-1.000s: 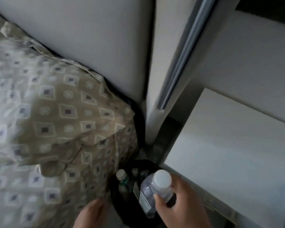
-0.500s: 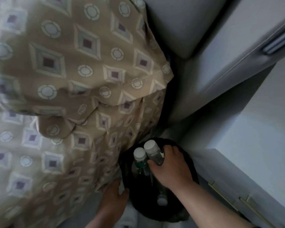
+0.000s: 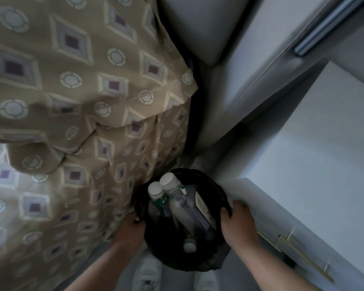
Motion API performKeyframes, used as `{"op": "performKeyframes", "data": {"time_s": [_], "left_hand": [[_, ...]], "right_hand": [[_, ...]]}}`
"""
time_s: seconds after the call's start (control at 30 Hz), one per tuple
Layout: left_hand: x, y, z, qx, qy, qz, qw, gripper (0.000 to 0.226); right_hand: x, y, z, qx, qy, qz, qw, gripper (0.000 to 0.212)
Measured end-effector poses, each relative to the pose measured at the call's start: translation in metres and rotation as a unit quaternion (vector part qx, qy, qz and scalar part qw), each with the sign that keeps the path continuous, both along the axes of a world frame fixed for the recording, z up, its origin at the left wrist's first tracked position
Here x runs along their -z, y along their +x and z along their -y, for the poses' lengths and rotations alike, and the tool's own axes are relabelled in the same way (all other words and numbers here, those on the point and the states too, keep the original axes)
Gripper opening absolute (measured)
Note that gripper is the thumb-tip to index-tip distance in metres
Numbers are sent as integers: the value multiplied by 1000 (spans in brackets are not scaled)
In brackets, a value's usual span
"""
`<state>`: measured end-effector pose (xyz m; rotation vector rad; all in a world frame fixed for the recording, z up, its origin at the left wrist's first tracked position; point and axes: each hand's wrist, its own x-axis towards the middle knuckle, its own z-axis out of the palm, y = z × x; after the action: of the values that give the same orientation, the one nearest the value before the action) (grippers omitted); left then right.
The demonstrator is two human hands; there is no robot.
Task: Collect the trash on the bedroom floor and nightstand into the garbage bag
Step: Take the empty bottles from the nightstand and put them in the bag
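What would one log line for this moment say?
left hand: grips garbage bag rim | right hand: grips opposite rim | bottles: inside the bag

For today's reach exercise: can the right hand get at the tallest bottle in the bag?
Probably yes: the garbage bag gapes open around the bottle, though the right hand grips its rim.
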<state>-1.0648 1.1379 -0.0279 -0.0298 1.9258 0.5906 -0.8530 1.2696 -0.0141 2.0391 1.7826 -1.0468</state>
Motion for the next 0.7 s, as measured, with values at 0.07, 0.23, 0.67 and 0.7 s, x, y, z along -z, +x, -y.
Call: {"op": "performKeyframes", "data": {"time_s": [0.07, 0.23, 0.67, 0.7], "left_hand": [[7, -3, -3, -16, -5, -2, 1000, 20], [0, -1, -15, -27, 18, -12, 999, 24], [-213, -26, 30, 21, 43, -42, 998, 29], [-240, -26, 34, 20, 54, -54, 997, 31]], "right_hand": [[14, -3, -7, 38, -68, -1, 997, 36], [25, -9, -12, 52, -70, 5, 996, 29], [-213, -15, 5, 15, -81, -63, 995, 21], [-243, -16, 5, 11, -79, -69, 994, 23]]}}
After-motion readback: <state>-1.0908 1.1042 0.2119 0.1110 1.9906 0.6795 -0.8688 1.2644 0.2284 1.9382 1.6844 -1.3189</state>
